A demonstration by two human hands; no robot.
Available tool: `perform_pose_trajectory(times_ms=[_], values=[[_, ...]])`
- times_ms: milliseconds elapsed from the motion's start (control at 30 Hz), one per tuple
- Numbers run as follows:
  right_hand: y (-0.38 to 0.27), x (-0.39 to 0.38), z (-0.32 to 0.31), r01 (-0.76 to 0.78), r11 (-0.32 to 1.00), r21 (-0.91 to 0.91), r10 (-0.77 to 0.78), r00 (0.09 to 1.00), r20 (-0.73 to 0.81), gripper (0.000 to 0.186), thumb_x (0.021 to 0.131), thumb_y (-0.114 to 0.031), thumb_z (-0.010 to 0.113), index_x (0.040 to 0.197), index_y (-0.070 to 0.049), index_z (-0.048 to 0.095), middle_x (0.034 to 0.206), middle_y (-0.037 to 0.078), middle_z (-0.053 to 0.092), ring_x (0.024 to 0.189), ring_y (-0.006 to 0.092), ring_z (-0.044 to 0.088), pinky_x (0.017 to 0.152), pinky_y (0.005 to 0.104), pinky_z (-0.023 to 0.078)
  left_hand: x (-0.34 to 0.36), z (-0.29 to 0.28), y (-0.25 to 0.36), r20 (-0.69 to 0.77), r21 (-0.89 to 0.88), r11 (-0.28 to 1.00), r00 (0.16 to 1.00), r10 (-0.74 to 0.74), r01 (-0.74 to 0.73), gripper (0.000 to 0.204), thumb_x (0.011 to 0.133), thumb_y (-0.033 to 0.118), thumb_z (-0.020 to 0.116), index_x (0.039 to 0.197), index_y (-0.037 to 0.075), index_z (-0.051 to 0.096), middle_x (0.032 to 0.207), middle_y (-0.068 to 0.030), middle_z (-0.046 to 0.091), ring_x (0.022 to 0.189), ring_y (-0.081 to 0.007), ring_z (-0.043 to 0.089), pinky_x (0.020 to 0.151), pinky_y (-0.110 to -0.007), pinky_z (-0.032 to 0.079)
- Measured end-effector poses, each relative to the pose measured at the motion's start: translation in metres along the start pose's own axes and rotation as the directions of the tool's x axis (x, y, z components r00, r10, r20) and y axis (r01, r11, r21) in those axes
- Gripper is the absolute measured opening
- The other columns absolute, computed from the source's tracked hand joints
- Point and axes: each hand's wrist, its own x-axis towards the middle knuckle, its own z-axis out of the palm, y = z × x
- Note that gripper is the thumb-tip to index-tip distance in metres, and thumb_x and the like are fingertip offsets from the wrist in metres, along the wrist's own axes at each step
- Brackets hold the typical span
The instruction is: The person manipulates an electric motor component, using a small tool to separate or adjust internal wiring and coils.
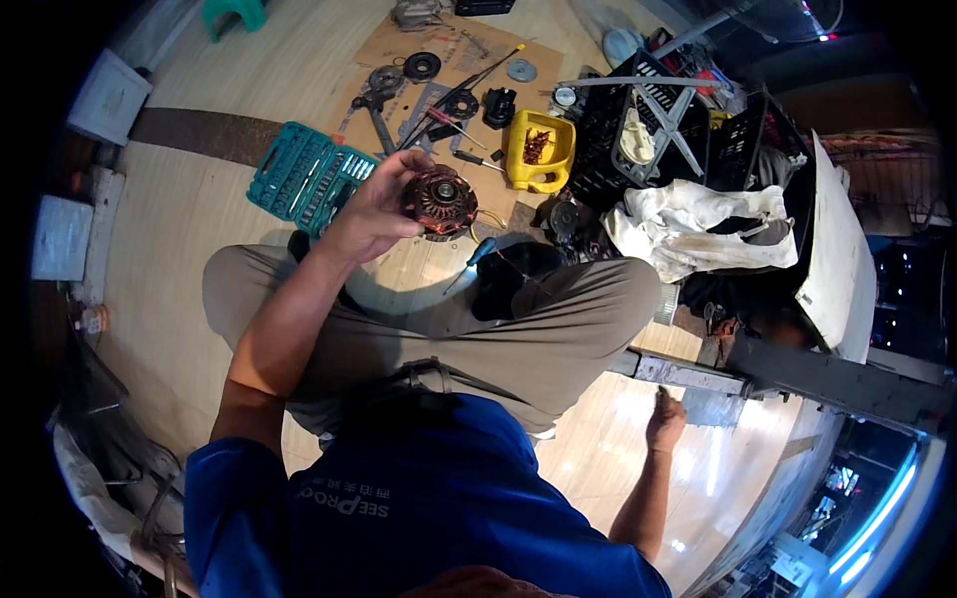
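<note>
Raised above my lap, my left hand point(379, 214) is closed around the rim of a motor stator point(442, 202) with reddish copper windings and a round metal centre. A yellow wire point(488, 217) hangs at its right side. Off to the right, my right hand point(666, 424) is curled near a worn grey metal bar point(688, 376); whatever its fingers may hold is too small to make out. A screwdriver with a blue handle point(482, 250) is by my right foot. Beyond the stator, a red-handled screwdriver point(442, 118) and a black-handled screwdriver point(467, 156) lie on cardboard.
An open green socket set point(299, 179) lies left of the stator. A cut yellow jug point(539, 149) holds copper scraps. Dark motor parts point(422, 67) lie on the cardboard point(339, 60). Black crates point(608, 130) and a white cloth point(688, 229) crowd the right. A green stool point(231, 15) stands far left.
</note>
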Motion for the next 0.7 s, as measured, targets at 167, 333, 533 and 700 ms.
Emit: perform_pose_trajectory(times_ms=[167, 333, 533, 700], values=[[0.050, -0.063, 0.038, -0.197, 0.979, -0.049, 0.203, 0.956, 0.213, 0.018, 0.089, -0.023, 0.053, 0.098, -0.014, 0.066, 0.079, 0.009, 0.065, 0.076, 0.0295, 0.060, 0.070, 0.0447, 0.045, -0.005, 0.002, 0.009, 0.020, 0.044, 0.998, 0.999, 0.040, -0.041, 0.071, 0.060, -0.006, 0.068, 0.123, 0.004, 0.036, 0.120, -0.0139, 0.048, 0.115, -0.0254, 0.051, 0.099, -0.038, 0.043], [0.114, -0.152, 0.040, -0.519, 0.836, -0.177, 0.544, 0.745, 0.386, 0.028, 0.088, -0.030, 0.052, 0.097, -0.010, 0.069, 0.086, 0.015, 0.067, 0.084, 0.0332, 0.064, 0.075, 0.0434, 0.049, -0.005, -0.001, 0.011, -0.076, 0.152, 0.988, 0.996, 0.043, -0.031, 0.073, 0.056, -0.001, 0.070, 0.122, 0.005, 0.039, 0.123, -0.0143, 0.049, 0.116, -0.0248, 0.051, 0.098, -0.038, 0.046], [0.119, -0.168, 0.044, -0.397, 0.905, -0.155, 0.355, 0.500, 0.790, 0.031, 0.079, -0.016, 0.059, 0.108, -0.009, 0.067, 0.109, 0.019, 0.063, 0.108, 0.0320, 0.058, 0.093, 0.0373, 0.045, -0.006, 0.008, 0.007, -0.065, 0.180, 0.983, 0.997, 0.030, -0.018, 0.074, 0.056, -0.003, 0.069, 0.123, 0.005, 0.038, 0.126, -0.0142, 0.046, 0.118, -0.0248, 0.049, 0.098, -0.038, 0.046], [0.036, -0.042, 0.039, -0.254, 0.961, 0.107, 0.202, 0.914, 0.353, 0.050, 0.072, 0.005, 0.040, 0.119, 0.002, 0.055, 0.119, 0.026, 0.055, 0.113, 0.0401, 0.050, 0.098, 0.0422, 0.040, -0.010, 0.007, 0.006, -0.052, 0.200, 0.979, 0.997, 0.054, -0.043, 0.074, 0.058, -0.005, 0.070, 0.124, 0.004, 0.037, 0.125, -0.0136, 0.046, 0.118, -0.0249, 0.049, 0.100, -0.038, 0.044]])
